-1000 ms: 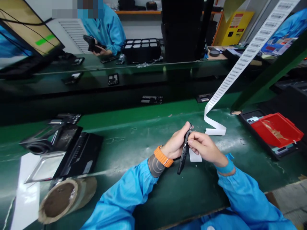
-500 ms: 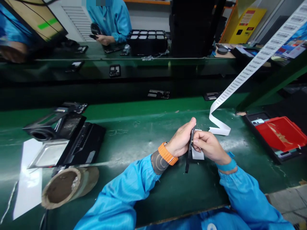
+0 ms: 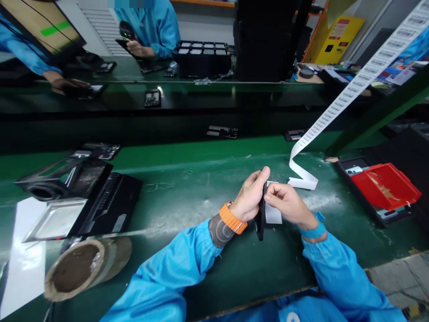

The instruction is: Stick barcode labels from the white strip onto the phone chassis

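- The left hand [image 3: 250, 197] grips a thin black phone part [image 3: 260, 222], held edge-on and upright above the green bench [image 3: 187, 197]; thumb and fingers are closed around its upper half.
- The right hand [image 3: 288, 205] meets it from the right, fingertips pinched together at the part's top edge. What they pinch is too small to tell.
- A small white label [image 3: 274, 215] shows just behind the right hand, touching or very near the part; which of the two cannot be told.
- A long strip of barcode labels [image 3: 338, 105] hangs down from the upper right, its curled end resting on the bench just beyond the hands.
- To the right, a red tray [image 3: 385, 184] sits on a dark tray. To the left lie a black fixture [image 3: 83, 197] and a roll of tape [image 3: 83, 266].
- On the far side, another person's hand [image 3: 136, 47] holds a scanner, and more parts lie along the conveyor [image 3: 201, 112].
- Risk, by judgement: the part is held by its edge only, so a slackened grip could drop it onto the bench.
- Risk, by judgement: the label could go on skewed or creased if the pinch slips, and the trailing strip could snag on a sleeve [image 3: 335, 268].
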Available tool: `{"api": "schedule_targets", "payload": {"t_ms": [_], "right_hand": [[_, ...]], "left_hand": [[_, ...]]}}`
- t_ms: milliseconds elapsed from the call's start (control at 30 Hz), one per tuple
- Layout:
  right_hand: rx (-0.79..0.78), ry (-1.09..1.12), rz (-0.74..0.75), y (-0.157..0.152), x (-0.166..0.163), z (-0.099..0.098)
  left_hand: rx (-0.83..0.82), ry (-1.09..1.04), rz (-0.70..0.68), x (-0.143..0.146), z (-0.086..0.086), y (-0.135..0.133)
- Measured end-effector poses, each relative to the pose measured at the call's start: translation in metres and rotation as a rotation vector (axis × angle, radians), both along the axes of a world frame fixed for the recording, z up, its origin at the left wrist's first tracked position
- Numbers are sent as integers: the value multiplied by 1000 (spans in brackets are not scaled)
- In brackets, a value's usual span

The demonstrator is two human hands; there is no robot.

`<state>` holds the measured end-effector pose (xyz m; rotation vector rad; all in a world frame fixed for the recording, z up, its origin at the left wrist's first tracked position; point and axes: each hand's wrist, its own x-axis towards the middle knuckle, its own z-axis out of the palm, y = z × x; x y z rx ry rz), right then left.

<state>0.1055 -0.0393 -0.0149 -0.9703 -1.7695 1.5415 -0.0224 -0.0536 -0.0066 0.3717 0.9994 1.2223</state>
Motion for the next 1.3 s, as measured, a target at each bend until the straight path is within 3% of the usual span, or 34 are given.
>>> {"api": "schedule_targets", "payload": {"t_ms": [100, 167, 267, 400, 600, 700, 833, 967, 1100, 1200, 1300], "right_hand": [[23, -42, -52, 0, 2, -2], [98, -64, -199, -4, 3, -3], [355, -60, -419, -16, 2, -1], [629, -112, -420, -35, -11, 9], [564, -198, -415, -38, -20, 13], [598, -194, -434, -35, -13, 12], [736, -248, -373, -27, 1, 12], [830, -355, -205, -18, 7, 8], [867, -503, 1, -13, 6, 0], [910, -586, -21, -9, 16, -3], [949, -505, -203, 0, 46, -2]], "left_hand": [[27, -1, 77, -1, 2, 0], [97, 2, 137, -2, 4, 2], [192, 11, 246, -6, 6, 5], [217, 3, 300, -7, 4, 5], [344, 6, 268, -2, -4, -2], [391, -40, 178, -8, 0, -1], [287, 9, -143, -32, 20, 8], [137, 284, -438, -58, 36, 20], [139, 395, -675, -66, 31, 29], [134, 437, -739, -64, 24, 41], [111, 610, -530, -67, 22, 84]]}}
